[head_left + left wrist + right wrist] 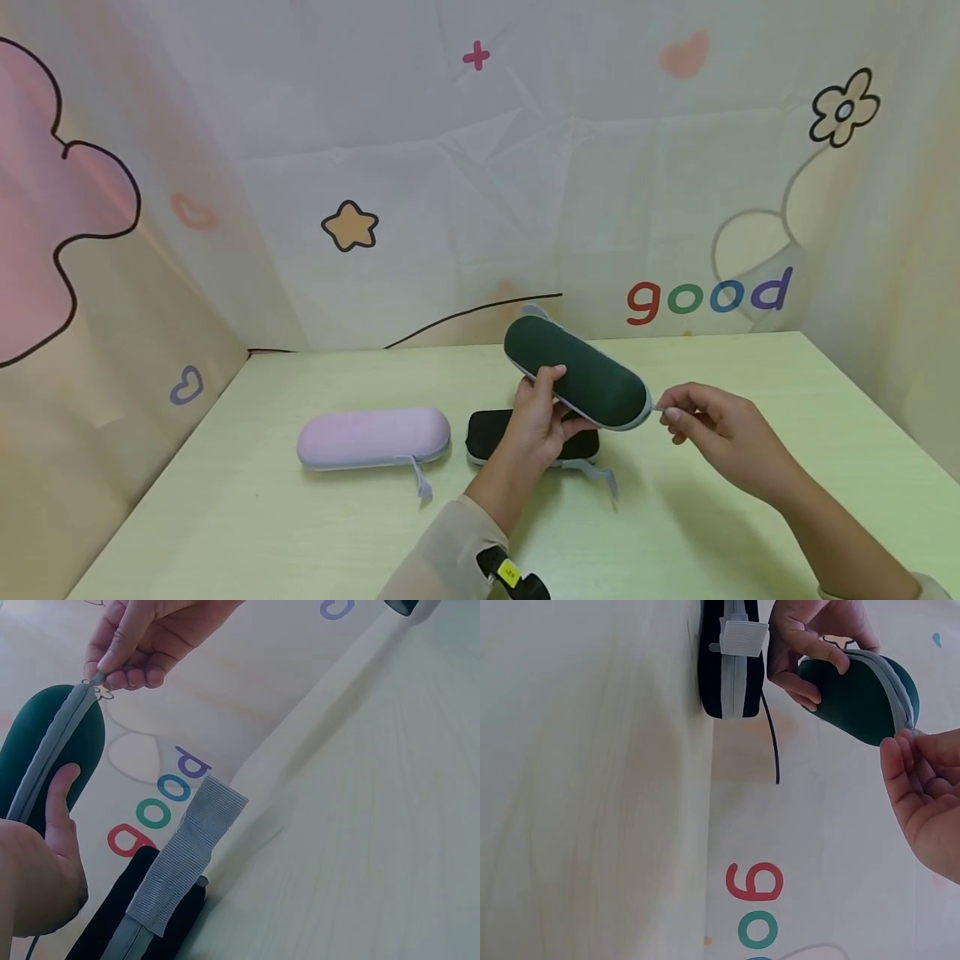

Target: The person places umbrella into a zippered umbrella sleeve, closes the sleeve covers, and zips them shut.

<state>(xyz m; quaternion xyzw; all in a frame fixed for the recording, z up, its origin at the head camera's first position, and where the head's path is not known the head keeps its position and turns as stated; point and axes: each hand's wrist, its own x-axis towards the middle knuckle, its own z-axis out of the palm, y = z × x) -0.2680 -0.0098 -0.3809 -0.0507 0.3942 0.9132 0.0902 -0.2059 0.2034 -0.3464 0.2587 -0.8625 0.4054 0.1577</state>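
A dark green zippered case (596, 379), long with rounded ends, is held above the table, tilted down toward the right. My left hand (536, 429) grips it around the lower side, thumb lying across the green top. At the case's right end my right hand (723, 429) pinches the small zipper pull (97, 678) between thumb and forefinger. A grey zipper band (51, 754) runs along the case's edge. Behind the left hand, a black case (487, 429) with a grey strap lies on the table, partly hidden by that hand.
Left of the black case, a lilac case (372, 433) with a grey pull strap (422, 483) lies on the pale wooden table (247, 517). A printed cloth backdrop (420, 108) rises behind the table's far edge. A black device with a yellow label (509, 572) sits at the left wrist.
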